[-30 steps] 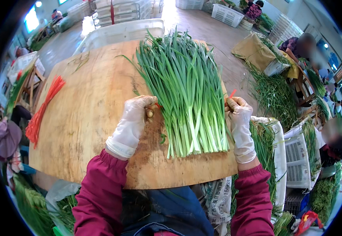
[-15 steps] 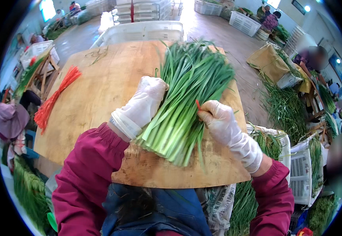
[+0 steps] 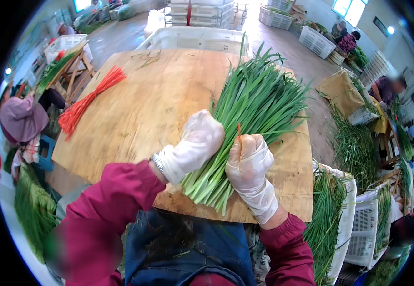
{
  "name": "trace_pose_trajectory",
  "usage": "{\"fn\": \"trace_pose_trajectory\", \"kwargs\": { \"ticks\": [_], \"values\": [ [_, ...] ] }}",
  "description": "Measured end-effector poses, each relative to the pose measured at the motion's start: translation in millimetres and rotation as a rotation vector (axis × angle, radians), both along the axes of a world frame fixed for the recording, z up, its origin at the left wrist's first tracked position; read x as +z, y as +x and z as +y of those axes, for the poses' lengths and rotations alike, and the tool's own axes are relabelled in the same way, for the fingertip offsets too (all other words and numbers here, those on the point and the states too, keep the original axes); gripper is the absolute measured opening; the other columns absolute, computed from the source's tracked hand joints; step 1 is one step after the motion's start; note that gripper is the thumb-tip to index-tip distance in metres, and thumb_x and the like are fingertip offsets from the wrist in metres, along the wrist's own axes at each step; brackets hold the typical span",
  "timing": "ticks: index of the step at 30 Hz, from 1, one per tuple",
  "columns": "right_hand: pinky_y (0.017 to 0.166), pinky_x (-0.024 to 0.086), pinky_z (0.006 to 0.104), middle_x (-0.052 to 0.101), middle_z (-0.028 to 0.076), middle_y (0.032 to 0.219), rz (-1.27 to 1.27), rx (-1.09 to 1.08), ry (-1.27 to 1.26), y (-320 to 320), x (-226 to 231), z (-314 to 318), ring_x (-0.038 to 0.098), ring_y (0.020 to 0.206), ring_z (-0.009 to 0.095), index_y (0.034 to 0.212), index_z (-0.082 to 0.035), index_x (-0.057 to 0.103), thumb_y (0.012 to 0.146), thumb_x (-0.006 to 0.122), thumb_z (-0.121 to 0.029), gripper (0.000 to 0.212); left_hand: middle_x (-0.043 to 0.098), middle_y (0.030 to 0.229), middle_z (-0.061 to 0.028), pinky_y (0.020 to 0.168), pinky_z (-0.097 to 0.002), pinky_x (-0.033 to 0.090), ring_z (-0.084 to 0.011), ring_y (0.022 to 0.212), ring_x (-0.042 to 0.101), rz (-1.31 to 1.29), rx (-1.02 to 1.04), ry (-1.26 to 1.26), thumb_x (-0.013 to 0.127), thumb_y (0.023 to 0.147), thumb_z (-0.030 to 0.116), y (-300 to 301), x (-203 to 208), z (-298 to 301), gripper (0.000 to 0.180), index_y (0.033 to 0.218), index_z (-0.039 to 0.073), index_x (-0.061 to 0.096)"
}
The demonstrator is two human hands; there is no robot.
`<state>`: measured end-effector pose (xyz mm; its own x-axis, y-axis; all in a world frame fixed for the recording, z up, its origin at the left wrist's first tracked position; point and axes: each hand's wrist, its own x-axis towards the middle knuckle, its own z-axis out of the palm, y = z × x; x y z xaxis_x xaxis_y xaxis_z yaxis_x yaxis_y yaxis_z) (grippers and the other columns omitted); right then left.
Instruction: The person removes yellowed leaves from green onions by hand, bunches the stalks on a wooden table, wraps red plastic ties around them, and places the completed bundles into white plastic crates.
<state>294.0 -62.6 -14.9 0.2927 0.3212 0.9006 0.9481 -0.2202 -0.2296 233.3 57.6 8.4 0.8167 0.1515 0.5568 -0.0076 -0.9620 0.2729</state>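
Pinching a red tie strip [image 3: 239, 129] in gloved right hand [image 3: 250, 162], holding gloved left hand [image 3: 201, 136] fisted against garlic chives [image 3: 259, 100] on wooden tabletop [image 3: 159, 100], cannot tell left grip's contents

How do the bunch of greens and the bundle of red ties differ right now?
Size: the bunch of greens looks much bulkier than the bundle of red ties. Color: the greens pale toward their stalk ends; the ties are red throughout. State: the left hand and right hand flank the greens; neither touches the bundle of ties lying leftward on the wooden board. Both consist of long, slender pieces.
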Motion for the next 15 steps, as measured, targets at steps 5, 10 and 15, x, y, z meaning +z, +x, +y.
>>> {"fn": "trace_pose_trajectory", "kwargs": {
  "ticks": [5, 10, 15],
  "values": [
    [0.044, 0.037, 0.0367, 0.045, 0.010, 0.060, 0.028, -0.050, -0.029, -11, 0, 12, 0.047, 0.050, 0.028, 0.071, -0.003, 0.048, 0.069, 0.056, 0.005, 0.011, 0.055, 0.060, -0.0165, 0.052, -0.0409, 0.044, -0.0329, 0.057, 0.055, 0.140, 0.200, 0.243, 0.051, 0.066, 0.009, 4, -6, 0, 0.009, 0.064, 0.002, 0.055],
    [0.042, 0.036, 0.0370, 0.041, 0.011, 0.058, 0.120, 0.162, 0.089, 3, 10, 10, 0.044, 0.048, 0.029, 0.071, -0.003, 0.047, 0.067, 0.055, 0.005, 0.013, 0.059, 0.072, -0.0196, 0.060, -0.0418, 0.047, -0.0352, 0.070, 0.060, 0.121, 0.595, -0.490, 0.051, 0.071, 0.015, 18, 2, -27, 0.015, 0.076, 0.002, 0.055],
    [0.044, 0.037, 0.0365, 0.043, 0.012, 0.057, 0.214, 0.359, -0.087, 9, 24, 16, 0.047, 0.050, 0.030, 0.068, -0.002, 0.047, 0.065, 0.056, 0.005, 0.012, 0.059, 0.073, -0.0184, 0.059, -0.0405, 0.047, -0.0334, 0.071, 0.060, 0.078, 0.519, -0.473, 0.053, 0.072, 0.015, 8, -5, -25, 0.015, 0.077, 0.001, 0.053]
  ]
}}
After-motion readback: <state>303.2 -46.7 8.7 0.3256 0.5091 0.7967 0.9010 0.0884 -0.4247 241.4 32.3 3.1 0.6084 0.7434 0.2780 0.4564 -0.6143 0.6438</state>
